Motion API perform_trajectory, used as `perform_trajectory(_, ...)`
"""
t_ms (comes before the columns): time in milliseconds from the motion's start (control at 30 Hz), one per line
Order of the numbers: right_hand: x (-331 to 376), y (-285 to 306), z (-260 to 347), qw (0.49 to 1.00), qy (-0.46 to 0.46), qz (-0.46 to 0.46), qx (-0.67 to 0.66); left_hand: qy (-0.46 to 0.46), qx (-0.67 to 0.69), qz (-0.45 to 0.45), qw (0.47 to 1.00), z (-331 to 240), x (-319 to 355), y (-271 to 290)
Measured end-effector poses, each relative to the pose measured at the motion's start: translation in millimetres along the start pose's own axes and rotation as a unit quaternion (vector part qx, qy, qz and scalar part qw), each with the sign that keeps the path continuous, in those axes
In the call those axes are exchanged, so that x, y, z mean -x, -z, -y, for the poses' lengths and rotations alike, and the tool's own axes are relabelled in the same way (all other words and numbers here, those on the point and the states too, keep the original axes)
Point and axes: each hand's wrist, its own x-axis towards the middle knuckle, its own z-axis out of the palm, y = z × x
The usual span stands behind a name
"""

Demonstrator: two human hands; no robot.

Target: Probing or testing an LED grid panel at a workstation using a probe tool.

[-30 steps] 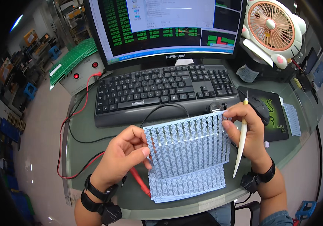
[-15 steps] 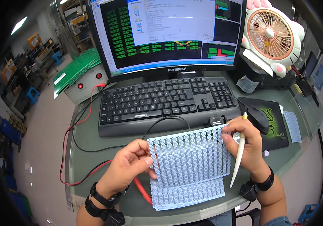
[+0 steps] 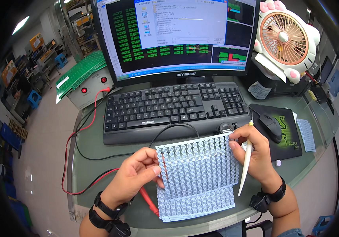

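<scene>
The left hand (image 3: pixel 137 170) and right hand (image 3: pixel 257 152) pinch a pale panel (image 3: pixel 197 166) over stacked sheets (image 3: pixel 197 204), the right also clasping a white tool (image 3: pixel 245 170).

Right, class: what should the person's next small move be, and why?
Probably lower the light-blue panel flat onto the stack of similar panels. The left hand holds its left edge and the right hand its upper right corner; the stack lies just beneath. The right hand also grips a white pen-like tool, so it seems short of freedom.

there are two hands (image 3: pixel 134 170) (image 3: pixel 258 155), one keyboard (image 3: pixel 165 106), one mouse (image 3: pixel 270 128), one fan (image 3: pixel 283 37).
</scene>
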Motion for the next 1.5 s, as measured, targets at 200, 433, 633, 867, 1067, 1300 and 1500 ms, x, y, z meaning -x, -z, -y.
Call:
perform_trajectory(200, -0.1, -0.3, 1.4, 1.000, -0.005, -0.001, 0.002, 0.007, -0.001, 0.002, 1.000, -1.4, 0.3, -0.2)
perform_trajectory(433, 0.3, 0.8, 1.4, 0.999, 0.031, -0.013, 0.004, 0.011, -0.021, -0.002, 1.000, -6.0, 6.5, -7.8)
perform_trajectory(633, 1.5, 0.1, 1.2, 0.999, 0.045, -0.014, 0.003, 0.012, -0.033, -0.002, 0.999, -5.4, 7.1, -18.8)
perform_trajectory(867, 1.4, -0.8, 1.1, 0.999, 0.036, -0.003, -0.005, 0.016, -0.025, -0.005, 1.000, -4.8, 6.4, -22.3)
perform_trajectory(1067, 1.2, 2.8, 2.4, 0.999, 0.031, 0.009, 0.002, 0.005, -0.004, -0.003, 1.000, 1.0, 6.9, -26.4)
perform_trajectory(1300, 0.1, 11.0, -1.2, 0.999, -0.017, -0.049, 0.014, -0.001, -0.012, 0.001, 1.000, 1.7, 5.7, -26.8)
perform_trajectory(1500, 0.5, 24.5, 15.5, 0.997, -0.008, -0.057, -0.053, -0.023, -0.025, 0.011, 0.999, 2.0, 6.9, -25.7)
